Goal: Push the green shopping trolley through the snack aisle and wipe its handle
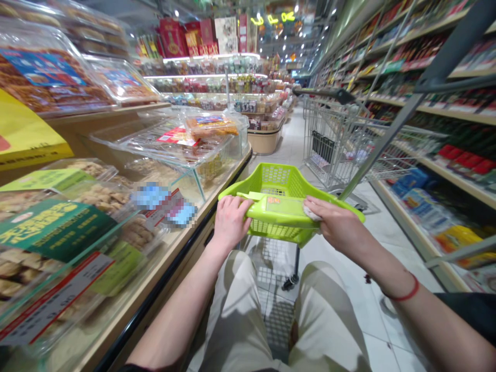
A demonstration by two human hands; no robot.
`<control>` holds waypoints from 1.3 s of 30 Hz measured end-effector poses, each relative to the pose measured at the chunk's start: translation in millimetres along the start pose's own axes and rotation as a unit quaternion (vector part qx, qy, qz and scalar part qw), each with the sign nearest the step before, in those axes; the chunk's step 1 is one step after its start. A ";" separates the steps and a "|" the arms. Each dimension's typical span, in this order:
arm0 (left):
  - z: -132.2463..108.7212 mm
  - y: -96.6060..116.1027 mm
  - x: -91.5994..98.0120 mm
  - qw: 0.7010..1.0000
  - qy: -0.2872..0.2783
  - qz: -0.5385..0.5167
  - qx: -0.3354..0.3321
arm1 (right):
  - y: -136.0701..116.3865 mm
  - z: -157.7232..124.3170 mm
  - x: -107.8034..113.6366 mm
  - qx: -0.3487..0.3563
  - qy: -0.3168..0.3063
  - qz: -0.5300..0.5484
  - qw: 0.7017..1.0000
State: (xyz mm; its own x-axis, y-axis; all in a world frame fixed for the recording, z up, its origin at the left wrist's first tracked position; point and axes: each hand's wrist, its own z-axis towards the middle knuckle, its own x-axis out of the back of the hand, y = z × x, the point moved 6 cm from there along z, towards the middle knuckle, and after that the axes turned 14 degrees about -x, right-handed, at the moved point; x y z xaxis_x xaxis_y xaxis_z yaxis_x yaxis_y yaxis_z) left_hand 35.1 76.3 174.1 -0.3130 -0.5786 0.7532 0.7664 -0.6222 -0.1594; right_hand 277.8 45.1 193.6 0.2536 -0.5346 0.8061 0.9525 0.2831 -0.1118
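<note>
Hands: our left hand [231, 222] curls over the basket's near rim; our right hand [336, 223] wraps the right rim, fingers closed over a white scrap [312, 212].
Basket: lime-green plastic shopping basket [279, 178], held over our lap. Looks light, slightly flexy; take it by the rim.
Around: pastry display case [182, 150] left, wire shopping cart [329, 144] far right.

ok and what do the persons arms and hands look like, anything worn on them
The left hand and right hand are bare, with no gloves. A thin red cord circles the arm just above the right hand, and a black sleeve shows higher up that arm.
</note>
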 end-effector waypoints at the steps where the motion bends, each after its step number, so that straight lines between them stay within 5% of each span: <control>1: 0.0 0.0 -0.3 1.000 0.000 0.001 0.000 | 0.2 3.8 -1.8 -0.013 -0.004 -0.002 1.000; 11: -1.3 -0.8 0.5 1.000 0.001 -0.012 -0.006 | -23.4 -34.4 4.3 0.039 0.071 -0.018 0.997; 16: -0.8 -2.9 0.0 0.999 0.000 -0.040 -0.004 | 5.2 -43.4 15.3 0.073 0.098 0.007 0.992; 23: -0.1 -2.3 -1.1 0.999 0.011 -0.046 -0.005 | 56.1 -49.5 21.2 -0.027 0.147 0.016 0.989; 32: -2.2 -5.5 -1.1 0.998 0.024 -0.053 -0.012 | -16.8 -38.3 4.1 0.019 0.129 0.002 0.991; 39: -1.3 -7.6 -1.1 0.997 0.033 -0.068 -0.026 | 56.3 -47.8 16.9 0.014 0.136 0.051 0.989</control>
State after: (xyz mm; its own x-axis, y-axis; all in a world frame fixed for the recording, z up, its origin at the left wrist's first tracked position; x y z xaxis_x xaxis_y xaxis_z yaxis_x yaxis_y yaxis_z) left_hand 28.9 81.0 173.7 -0.4495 -0.5203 0.7261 0.6853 -0.7223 -0.0933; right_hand 343.7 14.0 173.2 0.3878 -0.6959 0.6044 0.9156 0.3665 -0.1655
